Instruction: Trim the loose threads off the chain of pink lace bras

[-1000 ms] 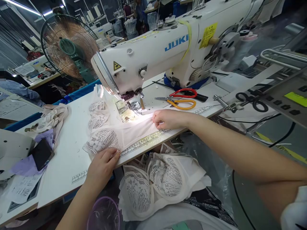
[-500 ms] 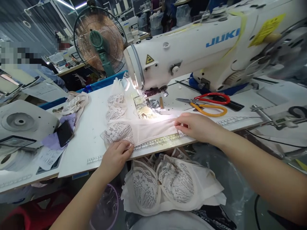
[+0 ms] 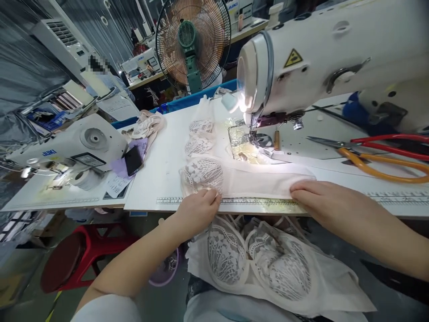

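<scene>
A white lace bra (image 3: pixel 204 172) lies spread on the sewing table beside the ruler strip (image 3: pixel 254 202). My left hand (image 3: pixel 201 208) is closed at the lower edge of its near cup, thumb and fingers pinching the fabric. At the far end of the smooth side band, my right hand (image 3: pixel 313 194) grips the cloth near its tip. The band stretches flat between both hands. Just behind it is the needle area of a white sewing machine (image 3: pixel 254 129), its lamp lit. Over my lap hang more white lace bras (image 3: pixel 281 268).
Scissors (image 3: pixel 348 150) with red and orange handles lie on the right. At left are a second sewing machine (image 3: pixel 87 141), a dark phone (image 3: pixel 133 161) and beige garments (image 3: pixel 147 125). A fan (image 3: pixel 192 42) stands behind, a red stool (image 3: pixel 90 255) below left. Another person sits further back.
My view has swung left, so the scene sits further right in the picture. My right hand has slid outward along the band to its end; my left hand stays at the cup edge.
</scene>
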`<state>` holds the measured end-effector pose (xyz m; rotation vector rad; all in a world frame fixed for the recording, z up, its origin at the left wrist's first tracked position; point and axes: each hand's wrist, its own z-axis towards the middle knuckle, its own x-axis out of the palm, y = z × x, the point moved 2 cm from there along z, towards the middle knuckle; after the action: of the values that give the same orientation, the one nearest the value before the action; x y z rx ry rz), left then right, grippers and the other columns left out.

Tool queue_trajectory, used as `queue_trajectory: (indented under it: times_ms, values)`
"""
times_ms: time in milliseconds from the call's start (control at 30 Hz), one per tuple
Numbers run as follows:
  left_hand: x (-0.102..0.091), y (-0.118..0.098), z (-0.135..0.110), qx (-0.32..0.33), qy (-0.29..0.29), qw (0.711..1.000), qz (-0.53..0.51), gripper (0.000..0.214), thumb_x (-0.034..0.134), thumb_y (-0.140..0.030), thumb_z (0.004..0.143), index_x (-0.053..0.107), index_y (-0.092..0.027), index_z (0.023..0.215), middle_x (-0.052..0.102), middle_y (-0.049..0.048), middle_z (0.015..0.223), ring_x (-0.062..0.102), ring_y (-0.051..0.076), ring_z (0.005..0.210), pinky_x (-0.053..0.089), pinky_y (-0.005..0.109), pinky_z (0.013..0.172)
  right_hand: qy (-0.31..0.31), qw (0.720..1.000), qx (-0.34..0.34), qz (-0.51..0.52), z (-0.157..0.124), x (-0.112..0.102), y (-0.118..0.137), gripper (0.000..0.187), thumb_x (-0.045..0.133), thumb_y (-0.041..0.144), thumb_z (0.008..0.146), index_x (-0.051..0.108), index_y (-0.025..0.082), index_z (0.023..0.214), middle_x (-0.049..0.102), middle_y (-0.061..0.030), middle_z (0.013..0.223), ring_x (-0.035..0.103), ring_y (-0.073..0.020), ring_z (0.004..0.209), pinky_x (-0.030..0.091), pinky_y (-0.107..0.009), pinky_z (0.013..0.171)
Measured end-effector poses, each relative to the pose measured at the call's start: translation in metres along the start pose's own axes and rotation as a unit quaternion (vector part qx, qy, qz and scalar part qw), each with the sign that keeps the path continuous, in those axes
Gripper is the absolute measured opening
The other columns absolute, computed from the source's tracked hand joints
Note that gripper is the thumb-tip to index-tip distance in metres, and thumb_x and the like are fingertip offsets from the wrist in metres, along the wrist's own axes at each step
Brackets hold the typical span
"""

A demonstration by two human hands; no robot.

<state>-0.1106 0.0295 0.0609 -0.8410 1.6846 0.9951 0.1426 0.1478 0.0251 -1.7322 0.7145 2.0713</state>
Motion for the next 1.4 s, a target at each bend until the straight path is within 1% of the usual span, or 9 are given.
queue_trajectory:
  times_ms: [133, 400, 667, 767, 867, 967, 1033, 1233, 1400]
  values:
    - [0.001, 0.004, -0.001, -0.009, -0.018, 1.000, 0.006, 0.038, 0.038, -0.006, 0.088, 0.046, -0.008, 0.125, 0.055, 0.0158, 0.116, 0.056, 0.024, 0.093, 0.052, 0.035, 0.074, 0.011, 0.999, 0.008, -0.032, 0.009, 0.001, -0.001, 0.031, 0.041, 0.002, 0.070, 0.060, 0.021, 0.086, 0.066, -0.0109, 0.109, 0.061, -0.0281, 0.099, 0.054, -0.037, 0.068]
    - [0.003, 0.011, -0.004, -0.002, -0.015, 1.000, 0.006, 0.043, 0.040, -0.009, 0.087, 0.045, -0.012, 0.129, 0.055, 0.0140, 0.115, 0.055, 0.023, 0.091, 0.050, 0.034, 0.073, -0.022, 0.999, -0.004, -0.049, -0.002, 0.008, -0.002, 0.031, 0.041, 0.003, 0.074, 0.064, 0.020, 0.088, 0.066, -0.0107, 0.115, 0.061, -0.0289, 0.104, 0.056, -0.039, 0.071]
    - [-0.003, 0.005, -0.005, -0.003, 0.004, 1.000, 0.029, 0.044, 0.040, -0.007, 0.085, 0.043, -0.011, 0.129, 0.057, 0.0139, 0.103, 0.055, 0.023, 0.083, 0.049, 0.033, 0.065, -0.041, 0.997, -0.011, -0.060, 0.001, -0.005, 0.006, 0.028, 0.040, 0.017, 0.084, 0.068, 0.016, 0.083, 0.069, -0.0136, 0.099, 0.064, -0.0311, 0.090, 0.054, -0.045, 0.072]
    - [-0.004, 0.003, -0.004, 0.000, 0.012, 1.000, 0.027, 0.043, 0.039, -0.007, 0.086, 0.043, -0.010, 0.128, 0.057, 0.0142, 0.101, 0.056, 0.023, 0.084, 0.049, 0.033, 0.065, -0.072, 0.997, -0.015, -0.021, 0.008, -0.012, 0.013, 0.029, 0.039, 0.020, 0.085, 0.068, 0.018, 0.082, 0.070, -0.0128, 0.091, 0.063, -0.0327, 0.088, 0.052, -0.048, 0.075]
    - [-0.005, 0.002, -0.002, 0.008, 0.009, 0.999, 0.029, 0.040, 0.038, -0.007, 0.087, 0.045, -0.008, 0.126, 0.057, 0.0156, 0.100, 0.056, 0.025, 0.085, 0.050, 0.037, 0.067, -0.094, 0.990, -0.065, 0.078, 0.023, -0.014, 0.033, 0.031, 0.038, 0.017, 0.085, 0.067, 0.017, 0.095, 0.071, -0.0124, 0.097, 0.064, -0.0290, 0.092, 0.053, -0.044, 0.078]
    - [-0.006, 0.001, -0.002, 0.007, 0.011, 0.999, 0.038, 0.038, 0.038, -0.007, 0.088, 0.046, -0.007, 0.125, 0.058, 0.0149, 0.096, 0.057, 0.025, 0.084, 0.051, 0.037, 0.065, -0.028, 0.986, -0.101, 0.133, 0.046, -0.009, 0.057, 0.038, 0.037, 0.010, 0.083, 0.061, 0.015, 0.112, 0.070, -0.0116, 0.104, 0.065, -0.0248, 0.094, 0.054, -0.037, 0.078]
    - [-0.006, 0.000, -0.002, -0.001, 0.020, 0.999, 0.043, 0.038, 0.038, -0.008, 0.088, 0.045, -0.007, 0.125, 0.058, 0.0140, 0.094, 0.058, 0.024, 0.083, 0.050, 0.035, 0.062, 0.012, 0.986, -0.104, 0.127, 0.060, -0.005, 0.068, 0.038, 0.040, 0.008, 0.083, 0.060, 0.014, 0.114, 0.069, -0.0127, 0.108, 0.065, -0.0251, 0.096, 0.054, -0.037, 0.078]
    - [-0.006, -0.002, -0.003, -0.003, 0.021, 0.998, 0.060, 0.039, 0.037, -0.009, 0.089, 0.043, -0.006, 0.128, 0.058, 0.0140, 0.098, 0.057, 0.024, 0.081, 0.050, 0.033, 0.057, 0.025, 0.986, -0.140, 0.090, 0.070, 0.000, 0.073, 0.033, 0.046, 0.006, 0.081, 0.064, 0.010, 0.108, 0.059, -0.0162, 0.126, 0.050, -0.0305, 0.121, 0.044, -0.044, 0.098]
    - [-0.005, -0.005, -0.002, -0.010, 0.016, 0.997, 0.068, 0.039, 0.035, -0.009, 0.089, 0.044, -0.006, 0.127, 0.058, 0.0145, 0.100, 0.058, 0.023, 0.081, 0.050, 0.031, 0.054, 0.036, 0.988, -0.141, 0.051, 0.067, 0.002, 0.067, 0.035, 0.044, 0.013, 0.088, 0.059, 0.007, 0.119, 0.048, -0.0208, 0.136, 0.040, -0.0346, 0.128, 0.041, -0.050, 0.099]
